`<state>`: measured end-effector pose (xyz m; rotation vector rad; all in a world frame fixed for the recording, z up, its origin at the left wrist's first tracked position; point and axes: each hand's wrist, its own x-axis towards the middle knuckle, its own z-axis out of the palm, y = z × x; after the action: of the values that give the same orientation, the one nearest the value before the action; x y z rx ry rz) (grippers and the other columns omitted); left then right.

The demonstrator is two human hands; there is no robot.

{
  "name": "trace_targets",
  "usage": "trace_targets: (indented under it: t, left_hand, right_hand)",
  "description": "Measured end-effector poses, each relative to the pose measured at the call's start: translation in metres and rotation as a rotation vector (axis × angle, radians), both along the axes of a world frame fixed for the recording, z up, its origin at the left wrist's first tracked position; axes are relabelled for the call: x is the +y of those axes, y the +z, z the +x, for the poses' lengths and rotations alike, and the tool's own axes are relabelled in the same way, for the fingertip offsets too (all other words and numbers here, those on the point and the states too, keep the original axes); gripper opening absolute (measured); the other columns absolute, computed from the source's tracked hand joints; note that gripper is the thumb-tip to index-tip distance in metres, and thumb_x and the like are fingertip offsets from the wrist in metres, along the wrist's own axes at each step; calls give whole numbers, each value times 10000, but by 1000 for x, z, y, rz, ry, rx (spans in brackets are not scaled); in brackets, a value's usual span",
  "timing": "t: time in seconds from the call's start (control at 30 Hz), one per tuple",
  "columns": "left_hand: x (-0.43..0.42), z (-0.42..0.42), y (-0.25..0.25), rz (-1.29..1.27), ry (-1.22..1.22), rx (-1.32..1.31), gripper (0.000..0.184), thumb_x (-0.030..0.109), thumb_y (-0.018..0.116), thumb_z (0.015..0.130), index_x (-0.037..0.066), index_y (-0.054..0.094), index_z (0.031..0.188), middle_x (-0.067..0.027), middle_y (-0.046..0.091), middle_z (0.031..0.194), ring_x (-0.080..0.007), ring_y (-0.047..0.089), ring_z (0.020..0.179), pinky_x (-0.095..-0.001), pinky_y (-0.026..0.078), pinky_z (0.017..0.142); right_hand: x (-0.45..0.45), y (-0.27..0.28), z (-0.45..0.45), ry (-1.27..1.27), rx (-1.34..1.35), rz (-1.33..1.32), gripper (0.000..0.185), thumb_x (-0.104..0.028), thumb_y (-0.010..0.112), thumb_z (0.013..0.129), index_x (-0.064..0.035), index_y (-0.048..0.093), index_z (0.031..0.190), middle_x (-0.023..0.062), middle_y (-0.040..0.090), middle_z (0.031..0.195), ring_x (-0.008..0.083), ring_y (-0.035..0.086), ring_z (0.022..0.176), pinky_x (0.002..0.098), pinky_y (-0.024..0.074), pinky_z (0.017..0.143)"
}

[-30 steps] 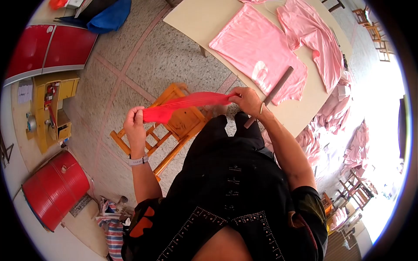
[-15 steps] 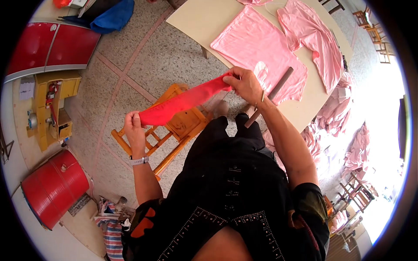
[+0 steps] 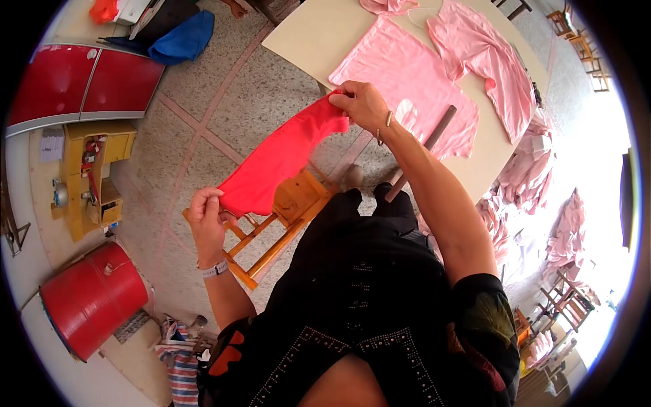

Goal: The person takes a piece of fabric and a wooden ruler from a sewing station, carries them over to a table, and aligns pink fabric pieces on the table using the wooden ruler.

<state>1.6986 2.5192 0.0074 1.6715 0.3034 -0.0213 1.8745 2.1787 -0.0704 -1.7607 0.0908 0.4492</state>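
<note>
A piece of red cloth (image 3: 278, 156) is stretched between my two hands, over a wooden chair (image 3: 298, 197). My left hand (image 3: 208, 214) pinches its lower left corner. My right hand (image 3: 363, 107) grips the upper right end, close to the table edge. The cloth hangs slightly below the line between my hands; its exact kind cannot be told. On the table (image 3: 305, 34) to the right lie a pink garment (image 3: 400, 74) spread flat and another pink garment (image 3: 481, 54) beyond it. A dark flat stick (image 3: 434, 136) juts over the table's near edge, beside my right forearm.
Heaps of pink cloth (image 3: 522, 173) lie at the table's right side. At left stand a red drum (image 3: 95, 298), a yellow wooden shelf unit (image 3: 78, 176) and a red cabinet (image 3: 115, 81). A striped bag (image 3: 178, 370) rests lower left. Another person's hand (image 3: 237, 9) shows at the top.
The red cloth has opened out wider and hangs fuller. My right hand has moved up and left, while my left hand has shifted slightly downward. The camera view has turned a little.
</note>
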Motion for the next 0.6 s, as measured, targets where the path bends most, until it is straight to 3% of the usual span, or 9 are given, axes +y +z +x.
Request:
trace_targets:
  t: [0.17,0.27,0.43,0.47,0.6]
  left_hand:
    - [-6,4,15,-126,-17,13,236,83,478,1019,-17,597,1197,-104,671,1047,-138,680,782,-252,564,555]
    - [-24,11,22,-166,31,-8,291,55,484,1005,-37,580,1264,-132,675,1118,-168,705,866,-259,586,585]
    - [-54,19,17,8,33,-10,298,-3,514,972,-39,612,1251,-130,688,1093,-181,704,879,-286,629,637]
    - [-46,18,9,60,7,-19,296,-13,523,965,-34,620,1244,-133,687,1097,-180,703,884,-285,632,645]
    - [-44,19,3,186,70,6,243,0,570,959,-26,654,1185,-133,696,1043,-170,700,898,-266,620,644]
  right_hand:
    - [4,1,1,-42,29,161,230,-160,668,904,32,705,1025,85,667,753,136,620,668,306,519,568]
    - [-2,10,-9,-92,3,119,241,-182,649,919,14,708,1045,55,674,800,99,603,679,261,523,558]
    - [-25,1,-62,160,-105,-128,235,-225,676,888,-18,715,993,135,720,865,214,664,749,351,528,728]
    - [-34,-5,-75,127,-119,-100,252,-233,686,868,-14,702,991,168,716,877,252,672,767,355,529,731]
    - [-99,-25,-109,-169,-50,-510,262,-237,712,815,-9,662,933,191,701,854,331,681,807,410,530,746]
